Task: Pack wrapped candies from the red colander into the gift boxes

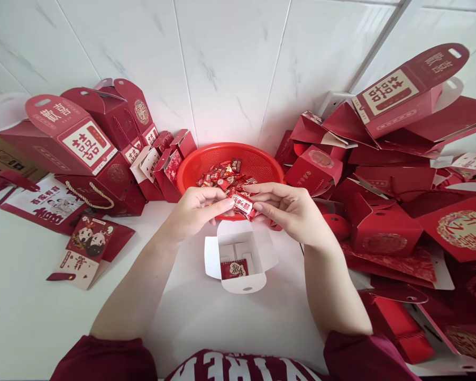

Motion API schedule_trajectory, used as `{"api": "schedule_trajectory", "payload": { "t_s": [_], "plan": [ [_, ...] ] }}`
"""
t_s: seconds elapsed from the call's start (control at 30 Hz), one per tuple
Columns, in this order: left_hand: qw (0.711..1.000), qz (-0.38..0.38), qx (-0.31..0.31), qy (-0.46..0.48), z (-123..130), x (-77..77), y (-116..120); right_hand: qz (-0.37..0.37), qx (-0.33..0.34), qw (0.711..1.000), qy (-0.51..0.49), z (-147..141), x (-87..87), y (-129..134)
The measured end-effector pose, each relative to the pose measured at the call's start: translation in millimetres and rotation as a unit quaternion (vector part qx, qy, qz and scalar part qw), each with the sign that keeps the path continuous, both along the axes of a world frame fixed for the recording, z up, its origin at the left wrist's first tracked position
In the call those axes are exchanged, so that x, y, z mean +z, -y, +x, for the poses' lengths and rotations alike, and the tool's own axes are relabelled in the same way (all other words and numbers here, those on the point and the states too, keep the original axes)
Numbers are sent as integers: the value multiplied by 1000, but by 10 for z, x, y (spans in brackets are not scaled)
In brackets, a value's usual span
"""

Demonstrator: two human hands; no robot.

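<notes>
Between my two hands is a small red-and-white wrapped candy [241, 205], its printed face turned up. My left hand [198, 210] pinches one end with thumb and fingers, and my right hand [287, 209] pinches the other. Just below them stands a small white-lined gift box [211, 257] with its flaps spread. Inside it lies a dark red packet [234, 269] with pale lettering. Behind my hands sits a red plastic basket [232, 150] holding a heap of wrapped candies [226, 174]; my hands hide part of its front.
Stacked red gift boxes [67, 137] stand at the left, with a flat red bag [88, 246] in front of them. A large pile of red boxes [384, 222] fills the right side. The tiled wall [230, 69] rises behind the white table [143, 328].
</notes>
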State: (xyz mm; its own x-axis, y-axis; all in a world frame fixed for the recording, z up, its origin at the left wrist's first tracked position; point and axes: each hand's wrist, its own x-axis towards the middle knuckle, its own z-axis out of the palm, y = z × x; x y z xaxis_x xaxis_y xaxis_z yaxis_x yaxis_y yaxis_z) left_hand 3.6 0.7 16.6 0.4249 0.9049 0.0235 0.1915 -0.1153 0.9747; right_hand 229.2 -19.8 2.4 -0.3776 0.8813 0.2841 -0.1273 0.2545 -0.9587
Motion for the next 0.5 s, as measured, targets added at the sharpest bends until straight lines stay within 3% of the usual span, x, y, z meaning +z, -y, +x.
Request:
{"api": "schedule_trajectory", "payload": {
  "t_s": [0.17,0.3,0.5],
  "plan": [
    [999,-33,-12,36,-18,-28,-33,59,-7,998,36,22,5,-14],
    [991,-101,-74,40,27,-46,-36,120,-27,988,90,-28,38,-8],
    [984,-83,-137,-80,88,-54,22,15,21,998,59,-145,-21,-8]
  ]
}}
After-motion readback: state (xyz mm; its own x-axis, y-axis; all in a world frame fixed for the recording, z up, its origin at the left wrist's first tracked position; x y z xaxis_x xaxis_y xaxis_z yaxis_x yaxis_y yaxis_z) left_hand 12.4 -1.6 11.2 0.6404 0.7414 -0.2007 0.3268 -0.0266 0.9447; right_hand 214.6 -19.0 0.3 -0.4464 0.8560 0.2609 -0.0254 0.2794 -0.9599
